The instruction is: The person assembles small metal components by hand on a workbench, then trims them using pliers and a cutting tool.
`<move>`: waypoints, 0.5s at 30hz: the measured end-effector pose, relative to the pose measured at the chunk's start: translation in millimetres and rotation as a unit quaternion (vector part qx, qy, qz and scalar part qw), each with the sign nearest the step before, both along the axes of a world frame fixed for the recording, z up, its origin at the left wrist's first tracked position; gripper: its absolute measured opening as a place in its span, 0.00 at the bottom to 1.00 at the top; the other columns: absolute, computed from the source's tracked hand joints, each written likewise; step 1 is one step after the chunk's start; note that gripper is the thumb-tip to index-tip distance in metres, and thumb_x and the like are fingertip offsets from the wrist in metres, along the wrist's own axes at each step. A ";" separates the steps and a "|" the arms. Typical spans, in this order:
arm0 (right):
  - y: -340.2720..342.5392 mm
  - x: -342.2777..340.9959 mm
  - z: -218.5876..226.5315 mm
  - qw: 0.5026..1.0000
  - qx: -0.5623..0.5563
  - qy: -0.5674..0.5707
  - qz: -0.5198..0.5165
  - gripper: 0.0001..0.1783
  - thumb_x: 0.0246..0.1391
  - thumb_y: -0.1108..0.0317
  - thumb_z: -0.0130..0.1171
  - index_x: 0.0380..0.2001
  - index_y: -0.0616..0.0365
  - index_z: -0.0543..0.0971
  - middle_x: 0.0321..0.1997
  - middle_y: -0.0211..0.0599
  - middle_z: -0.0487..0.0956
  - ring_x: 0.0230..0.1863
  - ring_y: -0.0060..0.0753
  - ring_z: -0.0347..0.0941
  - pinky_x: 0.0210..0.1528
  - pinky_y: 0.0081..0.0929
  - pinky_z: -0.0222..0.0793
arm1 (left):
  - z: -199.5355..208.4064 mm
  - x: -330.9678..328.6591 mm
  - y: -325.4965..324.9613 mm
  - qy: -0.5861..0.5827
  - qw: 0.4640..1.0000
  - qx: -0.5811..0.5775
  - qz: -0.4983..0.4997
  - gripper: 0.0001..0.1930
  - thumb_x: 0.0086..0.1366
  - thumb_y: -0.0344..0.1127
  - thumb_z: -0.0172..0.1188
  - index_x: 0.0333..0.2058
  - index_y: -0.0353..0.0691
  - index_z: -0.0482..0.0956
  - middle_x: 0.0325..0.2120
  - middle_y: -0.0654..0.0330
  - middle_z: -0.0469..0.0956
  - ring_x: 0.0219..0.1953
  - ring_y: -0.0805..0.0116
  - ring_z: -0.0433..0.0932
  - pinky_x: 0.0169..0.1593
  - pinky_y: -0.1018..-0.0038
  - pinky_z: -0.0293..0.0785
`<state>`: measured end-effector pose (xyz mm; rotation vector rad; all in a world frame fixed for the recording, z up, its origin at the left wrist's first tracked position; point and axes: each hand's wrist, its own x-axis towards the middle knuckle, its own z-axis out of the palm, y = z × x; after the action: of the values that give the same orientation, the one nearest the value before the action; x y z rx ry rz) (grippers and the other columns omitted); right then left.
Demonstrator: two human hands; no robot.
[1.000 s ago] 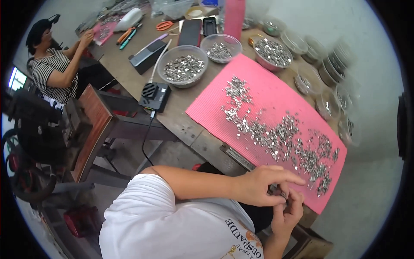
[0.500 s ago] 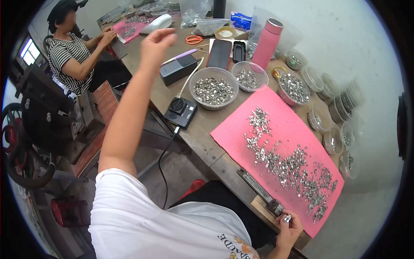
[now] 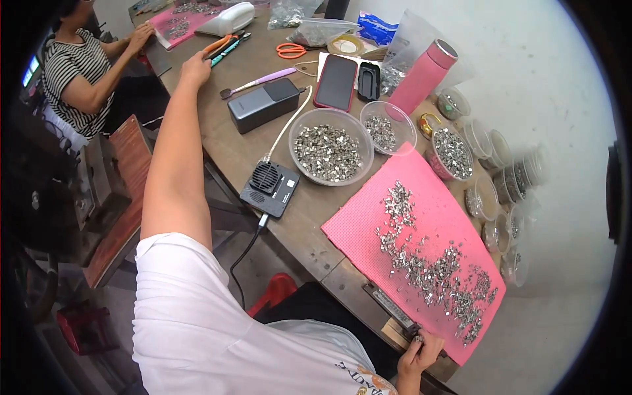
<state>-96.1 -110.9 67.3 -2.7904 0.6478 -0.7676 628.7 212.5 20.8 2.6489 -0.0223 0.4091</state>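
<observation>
My left arm stretches to the far left of the table. There my left hand [image 3: 195,69] is closed at the near end of an orange-handled tool [image 3: 218,46], whose working end I cannot make out. A teal-handled tool [image 3: 227,51] lies alongside. At the table's front edge my right hand [image 3: 423,350] pinches a small shiny metal piece [image 3: 418,338]. It is beside the end of a narrow metal bar [image 3: 390,304] fixed along the edge, near a wooden block [image 3: 395,334]. Many small metal pieces [image 3: 434,280] lie scattered over a pink mat [image 3: 355,220].
Tubs of metal pieces, including a large clear tub [image 3: 303,168], stand behind the mat and along the wall. Left of them are a black device [image 3: 271,189] with cables, a grey box [image 3: 263,105], a phone [image 3: 336,82] and a pink bottle [image 3: 424,78]. Another person [image 3: 79,79] sits at the far left.
My left hand has come down from above the table to the orange-handled tool. My right hand stays by the bar's end. The whole view has shifted slightly.
</observation>
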 end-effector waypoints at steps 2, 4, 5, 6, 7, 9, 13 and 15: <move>-3.3 -3.2 -3.9 1.000 0.012 -0.013 0.001 0.06 0.51 0.76 0.51 0.33 0.62 0.76 0.31 0.42 0.74 0.35 0.47 0.67 0.41 0.39 0.62 | -4.1 18.6 -2.4 -0.012 1.000 0.003 -0.018 0.20 0.66 0.44 0.56 0.56 0.48 0.75 0.49 0.46 0.78 0.53 0.46 0.76 0.57 0.59 0.71; -5.4 -2.8 -2.4 1.000 0.011 -0.020 0.000 0.06 0.50 0.76 0.51 0.33 0.62 0.76 0.31 0.42 0.74 0.34 0.46 0.66 0.41 0.38 0.62 | -4.9 31.6 -7.6 -0.018 0.999 0.012 -0.040 0.18 0.68 0.42 0.52 0.55 0.47 0.76 0.49 0.47 0.78 0.53 0.46 0.76 0.57 0.59 0.71; -4.6 -1.0 -3.0 1.000 0.012 -0.024 0.005 0.06 0.50 0.76 0.51 0.32 0.62 0.75 0.30 0.42 0.73 0.34 0.46 0.66 0.40 0.38 0.61 | -8.8 36.8 -9.7 -0.021 0.998 0.010 -0.051 0.18 0.68 0.42 0.52 0.55 0.47 0.76 0.49 0.47 0.78 0.53 0.46 0.76 0.57 0.59 0.71; -5.0 -0.6 -3.6 1.000 0.012 -0.028 -0.006 0.06 0.50 0.76 0.51 0.32 0.62 0.75 0.30 0.42 0.73 0.34 0.46 0.66 0.40 0.38 0.61 | -13.7 41.1 -11.2 0.014 0.997 0.041 -0.059 0.19 0.68 0.42 0.52 0.56 0.49 0.75 0.50 0.48 0.78 0.54 0.48 0.75 0.58 0.59 0.70; -6.4 -1.7 -5.2 0.999 0.018 -0.026 -0.003 0.06 0.49 0.76 0.51 0.32 0.61 0.75 0.30 0.42 0.73 0.34 0.46 0.66 0.40 0.38 0.61 | -16.1 47.6 -5.4 0.046 0.994 0.077 -0.063 0.20 0.67 0.42 0.52 0.58 0.52 0.74 0.52 0.50 0.77 0.55 0.49 0.75 0.59 0.59 0.70; -8.4 -1.5 -8.1 0.999 0.028 -0.026 -0.007 0.06 0.49 0.75 0.52 0.32 0.61 0.75 0.30 0.42 0.73 0.34 0.46 0.66 0.40 0.38 0.61 | -28.8 66.7 12.1 0.036 0.995 0.076 -0.057 0.19 0.67 0.41 0.53 0.56 0.53 0.77 0.50 0.50 0.78 0.54 0.50 0.76 0.58 0.59 0.71; -11.0 -2.1 -7.4 1.000 0.018 -0.016 0.003 0.07 0.47 0.76 0.52 0.32 0.61 0.75 0.30 0.42 0.72 0.33 0.46 0.66 0.40 0.38 0.61 | -9.8 51.8 -9.6 0.072 0.994 0.056 -0.063 0.13 0.65 0.41 0.55 0.45 0.56 0.85 0.45 0.52 0.82 0.49 0.52 0.79 0.55 0.61 0.73; -13.1 -1.6 -8.0 1.000 0.023 -0.015 0.003 0.07 0.47 0.76 0.52 0.32 0.60 0.75 0.30 0.42 0.73 0.33 0.46 0.65 0.40 0.39 0.61 | 7.6 33.1 -30.4 0.063 0.996 0.041 -0.055 0.11 0.62 0.40 0.57 0.39 0.58 0.88 0.42 0.53 0.83 0.48 0.54 0.81 0.54 0.62 0.74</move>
<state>-97.7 -124.0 59.4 -2.7337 0.6431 -0.7814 661.7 182.1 28.4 2.7334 -0.1476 0.2097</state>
